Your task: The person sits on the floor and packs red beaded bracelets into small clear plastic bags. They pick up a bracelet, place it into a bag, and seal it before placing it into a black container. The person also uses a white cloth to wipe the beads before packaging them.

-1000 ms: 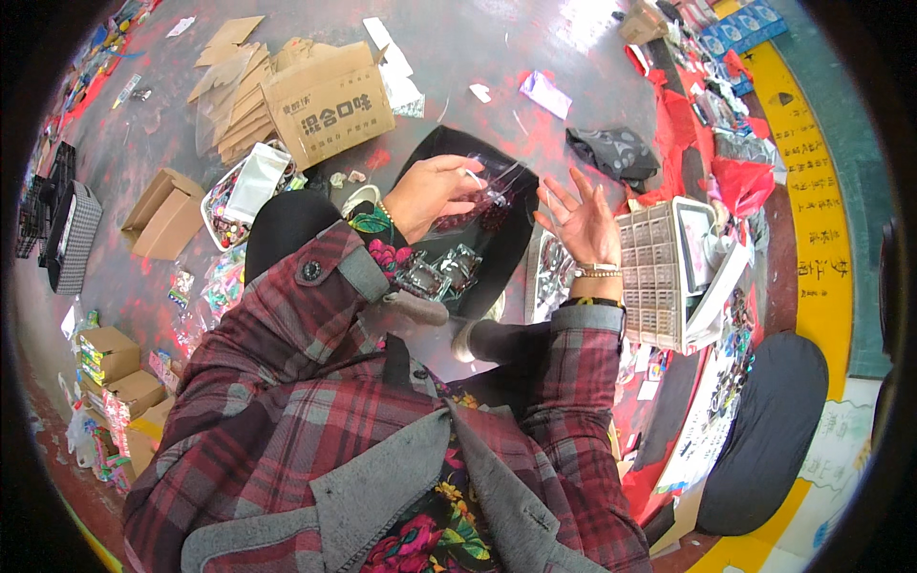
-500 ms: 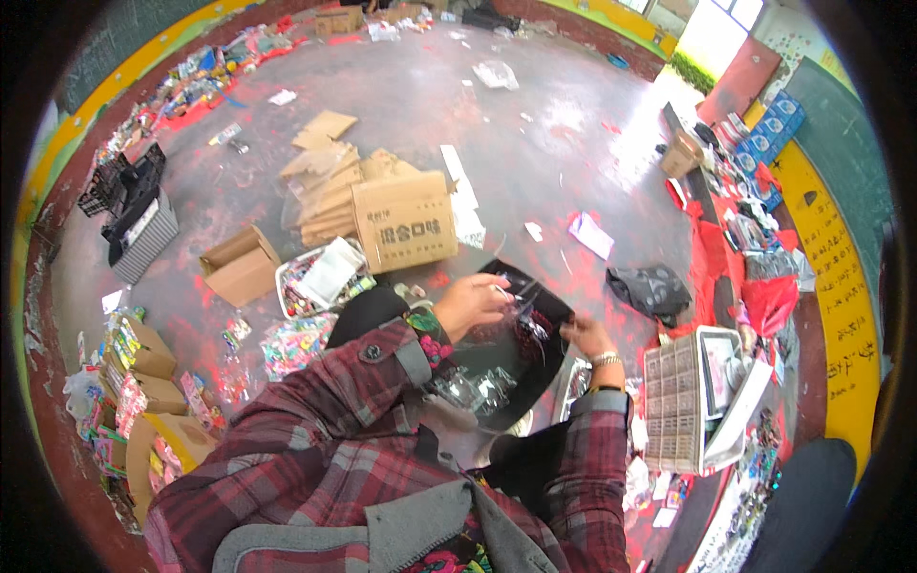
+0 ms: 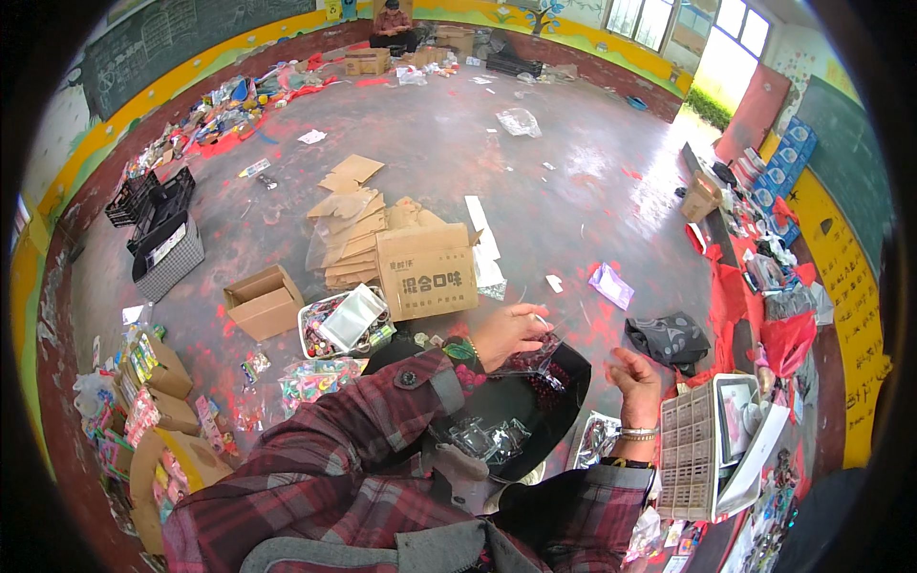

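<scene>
My left hand [image 3: 511, 336] is closed over the black tray [image 3: 565, 420] in front of me. It pinches a clear plastic bag [image 3: 535, 361] with dark reddish pieces showing in or behind it; something small and white shows at the fingertips. Just right of the tray, my right hand [image 3: 634, 384] is raised with its fingers loosely curved and apart, nothing visible in them. Several clear packets [image 3: 489, 439] lie in the near part of the tray. My left sleeve and hand hide part of its left side.
A white basket of small goods [image 3: 346, 323], an open carton [image 3: 262, 302] and a printed cardboard box [image 3: 426, 271] stand ahead on the left. A beige crate [image 3: 690, 449] and a dark bag [image 3: 667, 342] are at the right. A person [image 3: 393, 27] sits at the far wall.
My right hand has drawn away from the tray's right edge, its fingers now apart. The left hand stays over the tray with the bag. My view has tilted up, showing the far wall.
</scene>
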Motion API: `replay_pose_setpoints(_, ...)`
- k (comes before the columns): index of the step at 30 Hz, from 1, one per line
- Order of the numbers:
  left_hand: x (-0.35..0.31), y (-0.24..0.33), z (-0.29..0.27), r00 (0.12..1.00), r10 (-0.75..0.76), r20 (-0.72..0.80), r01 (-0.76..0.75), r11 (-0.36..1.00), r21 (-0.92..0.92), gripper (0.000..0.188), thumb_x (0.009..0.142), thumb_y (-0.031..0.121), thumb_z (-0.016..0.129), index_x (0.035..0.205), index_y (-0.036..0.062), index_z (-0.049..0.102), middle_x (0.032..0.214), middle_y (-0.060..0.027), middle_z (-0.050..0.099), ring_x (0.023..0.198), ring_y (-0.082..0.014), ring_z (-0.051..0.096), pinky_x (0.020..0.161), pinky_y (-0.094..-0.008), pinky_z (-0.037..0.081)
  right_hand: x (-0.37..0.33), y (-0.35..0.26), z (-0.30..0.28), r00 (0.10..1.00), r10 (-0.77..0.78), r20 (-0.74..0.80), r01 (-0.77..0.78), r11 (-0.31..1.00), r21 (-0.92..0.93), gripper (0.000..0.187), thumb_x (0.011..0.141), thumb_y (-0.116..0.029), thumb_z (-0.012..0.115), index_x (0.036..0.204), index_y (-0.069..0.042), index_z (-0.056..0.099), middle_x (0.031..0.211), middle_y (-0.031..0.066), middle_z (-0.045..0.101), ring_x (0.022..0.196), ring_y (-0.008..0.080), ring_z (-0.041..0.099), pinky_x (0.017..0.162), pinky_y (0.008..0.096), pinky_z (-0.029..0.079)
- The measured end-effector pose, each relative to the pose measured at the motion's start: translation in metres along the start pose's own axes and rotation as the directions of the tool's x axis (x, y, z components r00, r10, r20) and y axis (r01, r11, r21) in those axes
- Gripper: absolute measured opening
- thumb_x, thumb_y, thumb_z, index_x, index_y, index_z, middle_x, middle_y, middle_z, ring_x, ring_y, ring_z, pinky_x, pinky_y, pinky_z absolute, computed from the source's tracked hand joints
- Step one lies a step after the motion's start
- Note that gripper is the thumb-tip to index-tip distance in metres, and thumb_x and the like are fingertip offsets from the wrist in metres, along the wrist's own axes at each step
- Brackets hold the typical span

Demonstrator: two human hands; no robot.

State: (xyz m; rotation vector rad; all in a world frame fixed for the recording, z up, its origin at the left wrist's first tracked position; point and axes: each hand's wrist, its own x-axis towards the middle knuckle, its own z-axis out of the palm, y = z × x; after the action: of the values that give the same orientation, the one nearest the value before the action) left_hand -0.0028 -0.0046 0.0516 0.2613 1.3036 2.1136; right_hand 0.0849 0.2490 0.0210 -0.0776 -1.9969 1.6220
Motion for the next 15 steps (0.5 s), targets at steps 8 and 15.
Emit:
replay_pose_setpoints(8, 0.006, -0.020, -0.004, 0.997, -0.061, -0.052, 0.063, 0.998, 0.021, 0.027, 0.092, 0.014, 0.040, 0.114, 0.0007, 0.048, 0.108, -0.0136, 0.056, 0.103, -0.0176, 0.053, 0.085, -0.0317, 0.045, 0.002, -0.044, 0.012, 0.918, 0.340, -0.206, -0.294, 0.929, 0.223, 0.039, 0.089, -0.030, 0.053, 0.057, -0.008, 0.051, 0.039, -0.0059, 0.032, 0.032, 0.0025, 0.023, 0.032, 0.0217, 0.012)
replay_pose_setpoints(15, 0.002, -0.018, -0.009, 0.996, -0.059, -0.074, 0.060, 0.998, 0.012, 0.028, 0.092, 0.017, 0.041, 0.114, 0.0015, 0.048, 0.108, -0.0138, 0.056, 0.103, -0.0189, 0.053, 0.085, -0.0312, 0.045, 0.000, -0.042, 0.034, 0.899, 0.413, -0.146, -0.339, 0.867, 0.365, 0.032, 0.088, -0.023, 0.055, 0.061, -0.006, 0.053, 0.041, -0.0066, 0.030, 0.032, 0.0024, 0.022, 0.032, 0.0212, 0.012)
